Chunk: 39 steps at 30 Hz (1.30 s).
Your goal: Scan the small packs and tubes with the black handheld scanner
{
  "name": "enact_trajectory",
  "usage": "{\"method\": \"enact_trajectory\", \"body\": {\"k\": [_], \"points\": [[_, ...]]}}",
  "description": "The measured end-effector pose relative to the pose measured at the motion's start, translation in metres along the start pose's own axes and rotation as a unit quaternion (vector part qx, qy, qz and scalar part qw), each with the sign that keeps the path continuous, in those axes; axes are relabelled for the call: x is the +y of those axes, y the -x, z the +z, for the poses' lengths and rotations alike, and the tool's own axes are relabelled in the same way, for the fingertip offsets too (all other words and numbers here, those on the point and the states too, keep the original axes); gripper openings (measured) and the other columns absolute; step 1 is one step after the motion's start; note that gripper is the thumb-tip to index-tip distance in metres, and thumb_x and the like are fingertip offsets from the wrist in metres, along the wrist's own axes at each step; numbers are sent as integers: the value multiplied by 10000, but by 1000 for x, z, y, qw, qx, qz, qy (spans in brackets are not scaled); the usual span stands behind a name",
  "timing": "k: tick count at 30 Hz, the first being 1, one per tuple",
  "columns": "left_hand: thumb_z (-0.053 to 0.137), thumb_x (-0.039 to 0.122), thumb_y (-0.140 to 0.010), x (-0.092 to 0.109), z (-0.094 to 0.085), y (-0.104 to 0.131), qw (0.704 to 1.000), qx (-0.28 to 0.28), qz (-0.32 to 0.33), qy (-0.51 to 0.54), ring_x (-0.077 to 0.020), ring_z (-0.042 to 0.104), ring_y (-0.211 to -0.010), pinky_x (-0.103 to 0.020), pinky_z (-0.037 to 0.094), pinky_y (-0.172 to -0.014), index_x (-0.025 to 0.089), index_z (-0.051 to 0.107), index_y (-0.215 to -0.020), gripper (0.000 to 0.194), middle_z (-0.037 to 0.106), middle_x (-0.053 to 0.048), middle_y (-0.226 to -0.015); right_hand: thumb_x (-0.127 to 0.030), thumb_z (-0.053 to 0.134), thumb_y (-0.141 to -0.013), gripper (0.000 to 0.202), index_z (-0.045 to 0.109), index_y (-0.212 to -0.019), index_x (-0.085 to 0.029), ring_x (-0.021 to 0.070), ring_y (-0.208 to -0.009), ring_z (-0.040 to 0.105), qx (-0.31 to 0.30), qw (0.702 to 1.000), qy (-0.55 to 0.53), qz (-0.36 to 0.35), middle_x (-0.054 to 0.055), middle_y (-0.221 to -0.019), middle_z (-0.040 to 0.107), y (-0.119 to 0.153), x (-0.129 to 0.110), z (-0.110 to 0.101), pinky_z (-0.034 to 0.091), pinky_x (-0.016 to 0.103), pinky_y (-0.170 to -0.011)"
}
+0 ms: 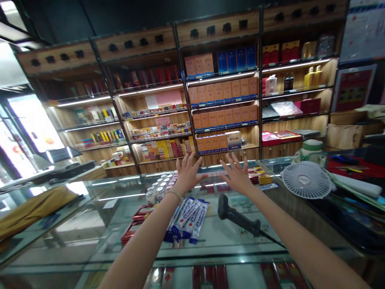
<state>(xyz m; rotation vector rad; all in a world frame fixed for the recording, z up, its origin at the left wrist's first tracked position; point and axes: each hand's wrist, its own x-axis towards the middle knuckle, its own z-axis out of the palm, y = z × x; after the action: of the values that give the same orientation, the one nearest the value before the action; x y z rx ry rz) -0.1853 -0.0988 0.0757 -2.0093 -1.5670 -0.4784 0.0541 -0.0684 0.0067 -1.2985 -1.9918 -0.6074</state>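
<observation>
Both my hands reach out over the glass counter with fingers spread. My left hand [187, 175] holds nothing and wears a band at the wrist; it is near several small cans [161, 186]. Below its wrist lies a bunch of blue and white packets [191, 218], partly covered by my forearm. My right hand [237, 175], also with nothing in it, is left of some red and yellow packs [260, 176]. A black handheld scanner [239, 218] with a cable lies on the glass between my forearms.
Red boxes [130, 231] lie left of the packets. At the right stand a white fan [305, 180] and a green and white jug [312, 149]. Brown cloth [39, 208] covers part of the left counter. Lit shelves [224, 132] with boxes line the back wall.
</observation>
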Motion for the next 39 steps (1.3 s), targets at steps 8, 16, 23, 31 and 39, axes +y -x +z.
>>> {"method": "enact_trajectory", "body": {"k": [8, 16, 23, 31, 39], "points": [[608, 637, -869, -44, -25, 42, 1000, -5, -15, -17, -377, 177, -1539, -644, 9, -1229, 320, 469, -1506, 725, 257, -126, -1672, -581, 383, -1010, 615, 418, -1538, -268, 301, -1552, 142, 1, 999, -31, -30, 113, -1668, 279, 0, -53, -9, -132, 626, -1197], [598, 620, -885, -81, -45, 77, 998, -30, -41, -36, -378, 178, -1538, -644, 29, -1225, 331, 534, -1456, 644, 253, -107, -1678, -581, 386, -1007, 608, 472, -1508, -248, 320, -1544, 159, -13, 997, -66, -43, 123, -1652, 314, 1, -98, -3, -122, 621, -1203], [560, 636, -898, -115, -50, 108, 993, -51, -75, -69, -383, 189, -1531, -638, 25, -1229, 376, 525, -1455, 615, 269, -69, -1671, -580, 389, -1003, 614, 471, -1509, -243, 336, -1545, 133, -17, 991, -104, -77, 113, -1656, 307, -1, -151, -3, -113, 622, -1209], [601, 618, -882, -161, -50, 143, 987, -100, -78, -95, -364, 227, -1519, -635, 97, -1221, 379, 548, -1429, 599, 282, -88, -1657, -595, 378, -1005, 619, 489, -1489, -225, 340, -1545, 152, -59, 984, -143, -85, 132, -1654, 305, 0, -195, 9, -84, 641, -1209], [677, 601, -828, -203, -30, 177, 980, -157, -94, -79, -357, 204, -1528, -599, 78, -1231, 396, 549, -1426, 645, 286, -86, -1656, -648, 367, -989, 662, 503, -1474, -219, 323, -1546, 162, -115, 974, -168, -95, 143, -1649, 310, 7, -232, 34, -49, 651, -1213]]}}
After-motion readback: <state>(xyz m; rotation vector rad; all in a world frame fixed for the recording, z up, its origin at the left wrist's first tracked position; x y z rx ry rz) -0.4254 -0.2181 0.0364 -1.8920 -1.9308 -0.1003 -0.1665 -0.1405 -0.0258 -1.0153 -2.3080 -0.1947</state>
